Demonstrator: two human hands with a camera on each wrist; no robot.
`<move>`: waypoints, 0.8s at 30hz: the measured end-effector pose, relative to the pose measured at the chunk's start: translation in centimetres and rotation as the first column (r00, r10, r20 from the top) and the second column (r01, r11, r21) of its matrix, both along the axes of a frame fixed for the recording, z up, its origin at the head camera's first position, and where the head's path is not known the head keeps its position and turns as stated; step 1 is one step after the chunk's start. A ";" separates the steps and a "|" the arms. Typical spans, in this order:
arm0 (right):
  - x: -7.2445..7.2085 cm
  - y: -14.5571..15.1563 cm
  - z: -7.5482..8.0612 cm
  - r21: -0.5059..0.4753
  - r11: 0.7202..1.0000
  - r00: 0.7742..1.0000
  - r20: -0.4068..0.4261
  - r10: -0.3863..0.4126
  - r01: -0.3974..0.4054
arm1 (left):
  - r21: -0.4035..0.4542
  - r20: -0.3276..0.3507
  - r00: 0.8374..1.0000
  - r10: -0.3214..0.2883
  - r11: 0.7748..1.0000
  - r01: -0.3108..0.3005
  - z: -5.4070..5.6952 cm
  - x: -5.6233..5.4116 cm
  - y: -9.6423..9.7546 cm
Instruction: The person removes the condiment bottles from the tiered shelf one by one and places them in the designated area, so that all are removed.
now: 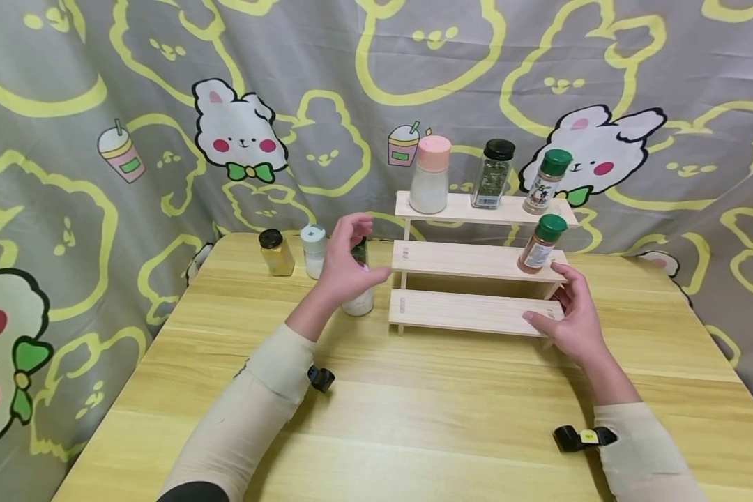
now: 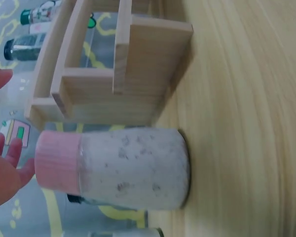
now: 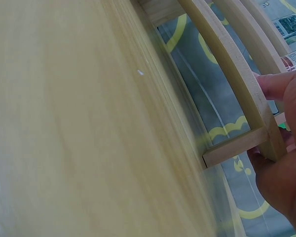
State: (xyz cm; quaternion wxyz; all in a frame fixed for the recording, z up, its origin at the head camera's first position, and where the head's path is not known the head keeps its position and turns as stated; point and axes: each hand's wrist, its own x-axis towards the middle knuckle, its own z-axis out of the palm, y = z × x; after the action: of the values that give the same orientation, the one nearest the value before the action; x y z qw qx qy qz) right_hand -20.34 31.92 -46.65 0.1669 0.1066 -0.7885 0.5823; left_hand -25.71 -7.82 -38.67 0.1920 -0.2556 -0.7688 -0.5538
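Observation:
A three-tier wooden rack [image 1: 477,310] stands on the table, and my right hand [image 1: 577,317] grips its right end. In the right wrist view the fingers of that hand [image 3: 292,163] wrap round the end of the lowest plank [image 3: 232,64]. My left hand [image 1: 345,268] is spread in a loose curve over a jar of white contents [image 1: 359,304]. The left wrist view shows this jar's pink cap [image 2: 58,162], with the left fingertips [image 2: 25,172] beside it. The jar stands upright just left of the rack.
On the top tier stand a pink-capped jar [image 1: 431,178], a black-capped herb jar [image 1: 493,176] and a green-capped bottle [image 1: 546,183]. Another green-capped bottle [image 1: 542,244] is on the middle tier. A yellow jar [image 1: 277,254] and a pale-lidded jar [image 1: 314,251] stand left, near the curtain [image 1: 326,63].

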 end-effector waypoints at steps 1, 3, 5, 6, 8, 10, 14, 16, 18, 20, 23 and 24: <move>0.0 0.0 0.0 -0.001 1.000 1.000 0.001 0.000 0.000 | -0.004 -0.007 1.000 0.002 1.000 -0.002 0.1 0.0 0.2; -0.1 0.1 0.0 -0.005 1.000 1.000 0.002 0.002 -0.002 | -0.012 -0.014 1.000 0.003 1.000 -0.003 0.3 0.0 0.8; 0.0 0.1 0.1 -0.003 1.000 1.000 0.003 0.003 -0.003 | -0.011 -0.017 1.000 -0.010 1.000 0.010 0.6 0.0 1.4; 0.0 0.1 0.1 -0.002 1.000 1.000 0.004 0.001 -0.001 | -0.012 -0.017 1.000 -0.019 1.000 0.018 0.6 0.0 1.7; 0.0 0.0 0.2 -0.002 1.000 1.000 0.003 0.002 -0.002 | -0.009 -0.010 0.999 -0.041 0.999 0.041 0.8 -0.1 2.3; 0.1 0.0 0.2 -0.001 1.000 1.000 0.000 0.004 -0.004 | -0.005 0.004 0.998 -0.062 0.998 0.062 1.0 -0.1 3.0; 0.1 0.0 0.2 0.004 1.000 1.000 0.002 0.003 -0.003 | 0.004 0.040 0.996 -0.083 0.997 0.083 1.2 0.1 4.4; 0.1 0.0 0.1 0.009 1.000 1.000 0.003 -0.002 0.002 | 0.010 0.052 0.994 -0.095 0.995 0.095 1.2 0.2 5.1; 0.1 0.0 0.1 0.011 1.000 1.000 -0.001 -0.001 0.001 | 0.015 0.063 0.992 -0.110 0.994 0.109 1.0 0.3 5.9; 0.1 0.0 0.1 0.012 1.000 1.000 -0.006 0.000 0.000 | 0.022 0.069 0.989 -0.129 0.992 0.128 0.9 0.3 6.6; 0.1 0.0 0.0 0.009 1.000 1.000 -0.009 0.002 -0.002 | 0.037 0.080 0.984 -0.159 0.987 0.157 0.8 0.3 7.7; 0.1 0.0 0.0 0.009 1.000 1.000 -0.009 -0.001 0.001 | 0.040 0.081 0.982 -0.169 0.985 0.166 0.8 0.3 8.0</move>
State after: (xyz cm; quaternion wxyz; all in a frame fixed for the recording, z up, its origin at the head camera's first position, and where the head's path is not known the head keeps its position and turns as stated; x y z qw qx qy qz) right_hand -20.23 31.95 -46.61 0.1700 0.1095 -0.7905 0.5781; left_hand -25.42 0.18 -37.89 0.1163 -0.2925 -0.7428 -0.5909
